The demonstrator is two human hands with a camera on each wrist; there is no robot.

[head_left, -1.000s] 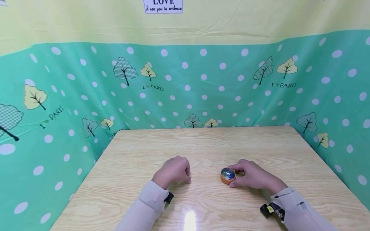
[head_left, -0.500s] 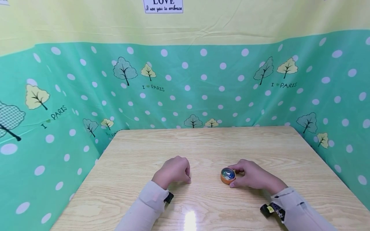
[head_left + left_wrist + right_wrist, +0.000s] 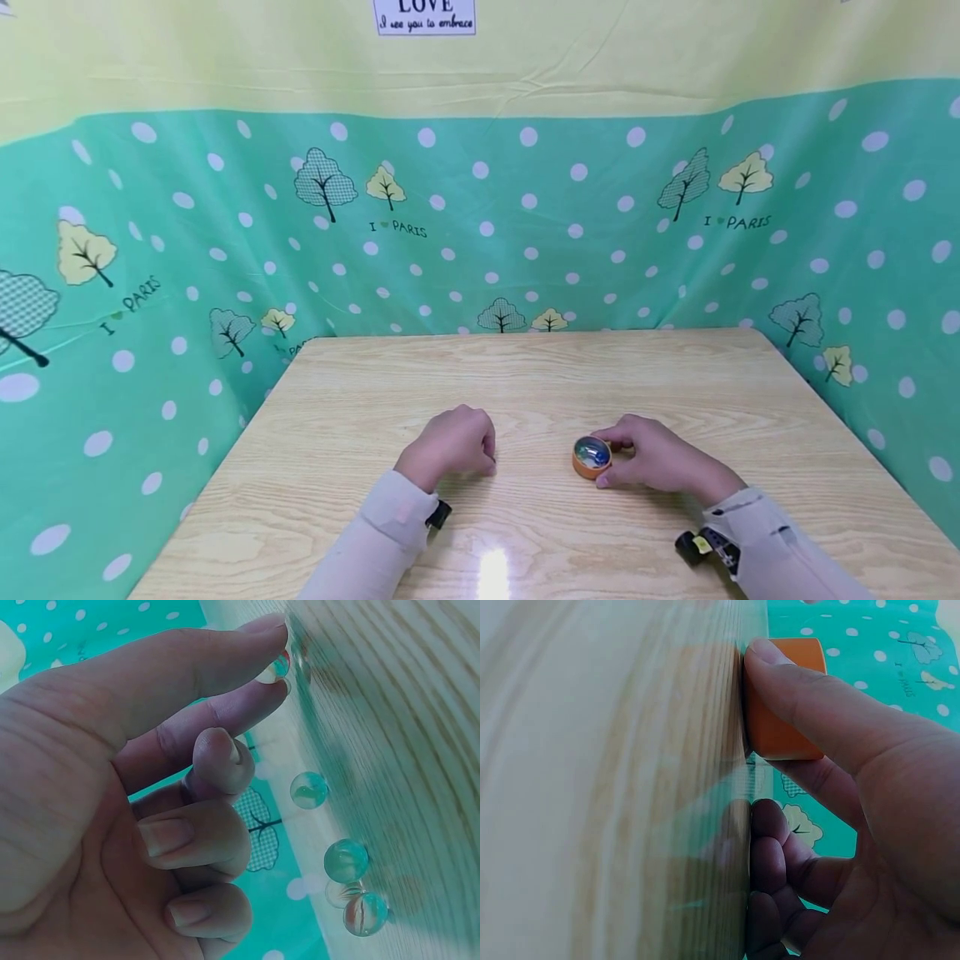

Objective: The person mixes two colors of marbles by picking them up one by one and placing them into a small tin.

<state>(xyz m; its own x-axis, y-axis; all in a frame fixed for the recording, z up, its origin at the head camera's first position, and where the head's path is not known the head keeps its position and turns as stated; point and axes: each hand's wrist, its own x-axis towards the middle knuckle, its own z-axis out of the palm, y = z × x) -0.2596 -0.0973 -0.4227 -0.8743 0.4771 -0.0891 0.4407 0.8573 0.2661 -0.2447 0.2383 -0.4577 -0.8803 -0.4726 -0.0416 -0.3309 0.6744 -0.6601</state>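
Note:
My left hand (image 3: pixel 450 446) is low over the wooden table (image 3: pixel 525 375), left of centre. In the left wrist view its thumb and forefinger pinch a clear glass marble (image 3: pixel 280 666) with red and teal swirls, close to the tabletop; the other fingers are curled. Several more marbles (image 3: pixel 346 860) lie on the table beyond those fingers, hidden behind the hand in the head view. My right hand (image 3: pixel 652 454) grips a small round orange container (image 3: pixel 583 472) between thumb and fingers. It stands upright on the table, with shiny blue and green contents showing inside its rim.
A green and yellow cloth (image 3: pixel 525 217) with dots and trees hangs behind the table and along both sides. Each wrist carries a small black camera, one of them the right wrist camera (image 3: pixel 692 547). Light reflects off the table's near part.

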